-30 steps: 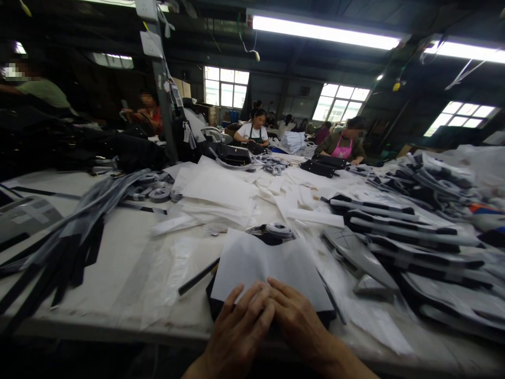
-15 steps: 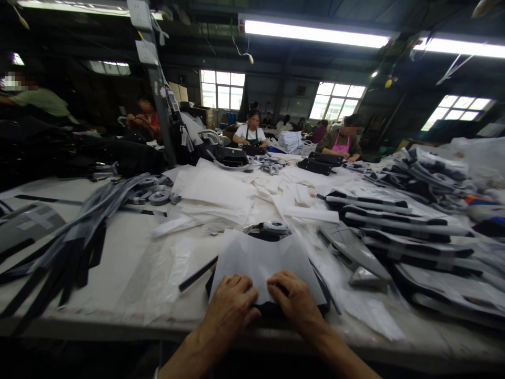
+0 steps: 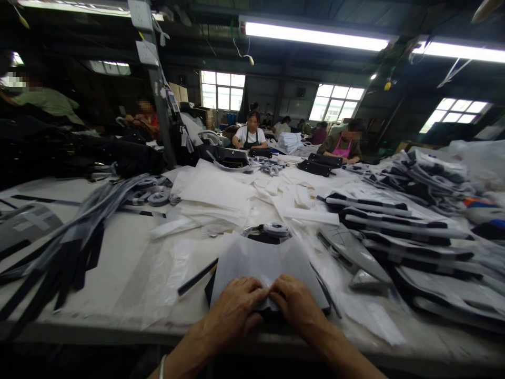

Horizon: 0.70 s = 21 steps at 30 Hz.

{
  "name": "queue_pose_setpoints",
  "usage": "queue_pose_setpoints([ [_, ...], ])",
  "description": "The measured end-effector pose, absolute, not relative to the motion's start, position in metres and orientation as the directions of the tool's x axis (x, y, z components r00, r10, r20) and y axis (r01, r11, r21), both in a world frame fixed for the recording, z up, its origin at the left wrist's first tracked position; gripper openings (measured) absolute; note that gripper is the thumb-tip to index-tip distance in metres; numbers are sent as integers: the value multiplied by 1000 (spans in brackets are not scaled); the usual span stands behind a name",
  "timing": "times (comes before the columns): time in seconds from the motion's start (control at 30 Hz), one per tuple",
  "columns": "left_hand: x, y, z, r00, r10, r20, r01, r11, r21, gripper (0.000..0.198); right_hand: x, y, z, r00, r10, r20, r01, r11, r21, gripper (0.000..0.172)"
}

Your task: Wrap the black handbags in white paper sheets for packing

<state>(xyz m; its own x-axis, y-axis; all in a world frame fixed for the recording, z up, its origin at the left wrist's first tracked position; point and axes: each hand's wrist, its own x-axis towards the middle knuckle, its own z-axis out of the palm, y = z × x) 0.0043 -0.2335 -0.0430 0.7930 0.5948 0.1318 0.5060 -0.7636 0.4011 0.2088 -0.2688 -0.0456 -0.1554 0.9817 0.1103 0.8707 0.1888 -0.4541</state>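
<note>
A thin white sheet (image 3: 252,258) covers the top of a black bag-like piece (image 3: 325,310) lying at the table's front edge. My left hand (image 3: 240,300) rests on the sheet's near edge with its fingers curled. Beside it my right hand (image 3: 292,297) bends its fingers over the same edge, and the fingertips of both hands nearly meet at the middle. The sheet is bunched a little where they pinch it. A coil of wrapped grey strap (image 3: 276,228) sits just behind the sheet. My palms hide the near side of the black piece.
Wrapped grey and black straps (image 3: 84,231) spread over the left of the table. White paper sheets (image 3: 213,184) lie in the middle. Stacked black padded pieces (image 3: 418,247) fill the right. A metal post (image 3: 158,95) rises at the back left; co-workers sit beyond.
Both hands have come closer together along the sheet's near edge, my left one moving right. The sheet's middle is now creased between the fingertips.
</note>
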Motion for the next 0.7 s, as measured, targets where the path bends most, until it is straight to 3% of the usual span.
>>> queue_pose_setpoints([
  [0.13,5,-231,-46,835,532,143,455,-812,365,58,209,-262,-29,-193,981,1,896,177,-406,16],
  [0.4,4,-226,-45,843,505,185,407,-824,395,37,213,-247,-24,-67,995,-74,761,3,-649,18],
  [0.53,6,-226,-47,824,542,165,436,-793,424,30,210,-246,-25,21,986,-166,768,-122,-628,16],
  [0.7,8,-230,-43,750,650,121,535,-704,467,38,206,-249,-28,28,991,-130,842,-93,-532,21],
])
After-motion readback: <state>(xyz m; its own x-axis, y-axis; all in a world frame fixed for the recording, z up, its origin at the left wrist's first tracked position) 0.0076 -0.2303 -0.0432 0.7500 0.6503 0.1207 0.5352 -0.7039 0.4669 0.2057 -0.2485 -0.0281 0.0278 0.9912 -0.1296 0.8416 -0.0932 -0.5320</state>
